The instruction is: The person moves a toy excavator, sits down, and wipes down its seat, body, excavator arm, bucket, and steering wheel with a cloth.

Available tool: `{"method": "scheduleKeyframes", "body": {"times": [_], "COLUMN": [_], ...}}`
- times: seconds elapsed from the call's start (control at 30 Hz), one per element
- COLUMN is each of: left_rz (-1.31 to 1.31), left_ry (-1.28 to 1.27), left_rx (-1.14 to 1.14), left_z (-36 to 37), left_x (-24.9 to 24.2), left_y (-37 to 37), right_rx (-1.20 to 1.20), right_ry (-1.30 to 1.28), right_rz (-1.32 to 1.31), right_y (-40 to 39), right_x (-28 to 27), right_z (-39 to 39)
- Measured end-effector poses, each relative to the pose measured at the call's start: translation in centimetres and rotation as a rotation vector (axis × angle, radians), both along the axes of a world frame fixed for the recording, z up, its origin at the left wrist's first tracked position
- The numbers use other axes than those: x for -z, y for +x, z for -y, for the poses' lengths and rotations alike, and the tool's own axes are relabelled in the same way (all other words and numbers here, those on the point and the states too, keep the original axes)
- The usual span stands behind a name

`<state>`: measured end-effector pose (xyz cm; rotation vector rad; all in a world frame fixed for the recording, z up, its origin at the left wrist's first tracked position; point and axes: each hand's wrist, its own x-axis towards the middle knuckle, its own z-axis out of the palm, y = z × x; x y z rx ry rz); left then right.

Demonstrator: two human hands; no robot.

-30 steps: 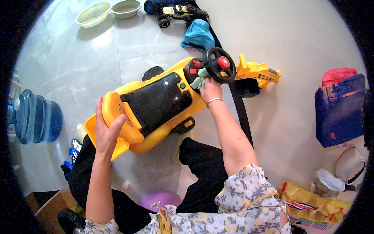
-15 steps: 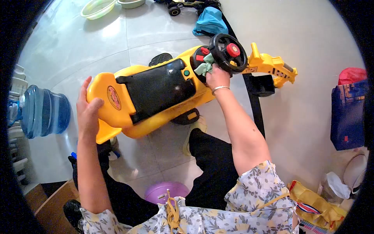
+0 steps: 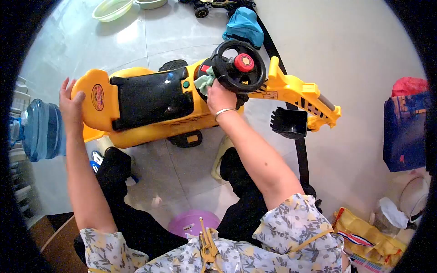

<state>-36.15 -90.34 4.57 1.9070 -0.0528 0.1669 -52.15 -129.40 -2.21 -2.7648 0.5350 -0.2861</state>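
A yellow ride-on toy excavator [image 3: 150, 133] with a black seat [image 3: 150, 102] spans the middle of the view. My left hand [image 3: 73, 107] grips the edge of its yellow backrest [image 3: 93, 102], thumb on the front and fingers behind. Under the black steering wheel [image 3: 218, 68] with its red centre, my right hand [image 3: 221, 98] is closed on a pale green cloth [image 3: 204, 82]. The cloth lies against the dashboard; part of it and my fingertips are hidden by the wheel. To the right, the digger arm [image 3: 296, 91] ends in a black bucket [image 3: 289, 123].
A blue water jug [image 3: 43, 129] stands at the left. A purple stool [image 3: 191, 220] is between my legs. At the back are a blue bag [image 3: 244, 27], a toy truck [image 3: 214, 7] and a green basin [image 3: 111, 10]. A dark blue box [image 3: 405, 132] stands far right.
The toy excavator has moved left and turned slightly, its bucket swinging nearer to me. Both hands have moved left with it, the right still holding the cloth by the dashboard.
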Motion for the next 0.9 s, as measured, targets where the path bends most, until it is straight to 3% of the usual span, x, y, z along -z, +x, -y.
{"method": "scheduleKeyframes", "body": {"times": [0.03, 0.07, 0.13, 0.2, 0.27, 0.33, 0.43, 0.53, 0.57, 0.63, 0.9], "left_rz": [0.215, 0.219, 0.794, 0.663, 0.418, 0.182, -0.034, -0.062, -0.068, -0.049, -0.184], "left_ry": [0.325, 0.331, 0.712, 0.576, 0.818, 0.901, 1.134, 1.276, 1.277, 1.349, 1.370], "left_rx": [-0.120, -0.108, -0.068, 0.257, 0.562, 0.679, 0.695, 0.671, 0.671, 0.704, 0.725], "left_z": [-0.1, 1.6, 7.4, 9.4, 12.2, 13.0, 12.7, 11.3, 11.2, 10.9, 11.8], "left_x": [2.0, 0.3, -4.4, -2.2, -1.9, 1.5, 6.0, 7.7, 7.8, 7.7, 5.6], "left_y": [0.8, -0.2, -4.3, -6.1, -8.6, -9.4, -8.9, -9.3, -9.3, -8.7, -7.8], "right_rx": [0.010, 0.002, -0.003, 0.025, 0.035, 0.052, 0.037, -0.023, -0.027, 0.038, 0.001], "right_ry": [-0.001, -0.047, -0.089, -0.014, -0.001, 0.016, -0.056, -0.211, -0.208, 0.003, -0.076], "right_rz": [-0.005, 0.023, 0.049, 0.060, 0.022, -0.011, -0.048, -0.003, -0.007, -0.261, -0.179], "right_y": [0.1, 0.3, 1.0, 1.6, 2.0, 2.5, 2.8, 2.2, 1.9, 1.8, 0.4], "right_x": [-0.1, 0.4, 1.0, 0.9, 1.0, 0.8, 1.0, 0.8, 0.5, -1.0, -1.5], "right_z": [0.3, 0.5, 0.6, 0.9, 1.5, 1.9, 2.3, 1.3, 0.9, 0.1, -1.5]}}
